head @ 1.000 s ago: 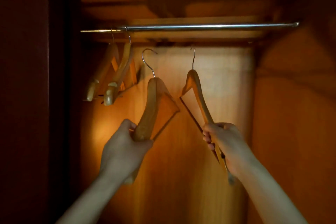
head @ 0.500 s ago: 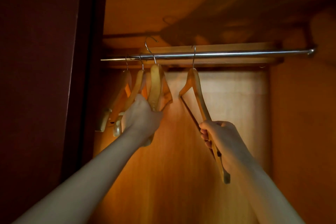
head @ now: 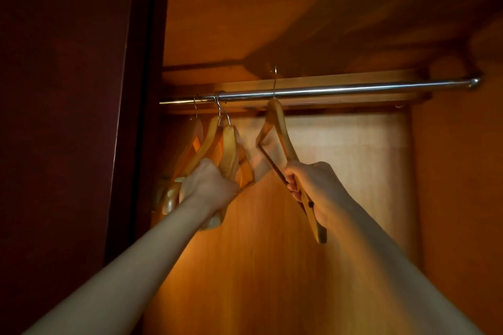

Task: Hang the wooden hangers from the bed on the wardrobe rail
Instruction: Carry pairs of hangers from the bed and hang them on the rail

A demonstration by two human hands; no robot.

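Observation:
A chrome wardrobe rail (head: 340, 89) runs across the top of the open wardrobe. Two wooden hangers (head: 194, 144) hang at its left end. My left hand (head: 205, 185) grips a third wooden hanger (head: 230, 149) whose metal hook sits over the rail beside those two. My right hand (head: 313, 187) holds the lower arm of another wooden hanger (head: 277, 122), raised so that its hook pokes up above the rail near the middle; I cannot tell if the hook is over the rail.
The wardrobe's dark door or side panel (head: 68, 117) fills the left. A wooden shelf underside (head: 272, 22) lies just above the rail. The back panel (head: 340, 158) and right wall (head: 457, 171) close the space. The rail's right half is bare.
My left hand has lowered its hanger so the hook now rests on the rail next to the two hung ones. My right hand has lifted its hanger until the hook rises above the rail.

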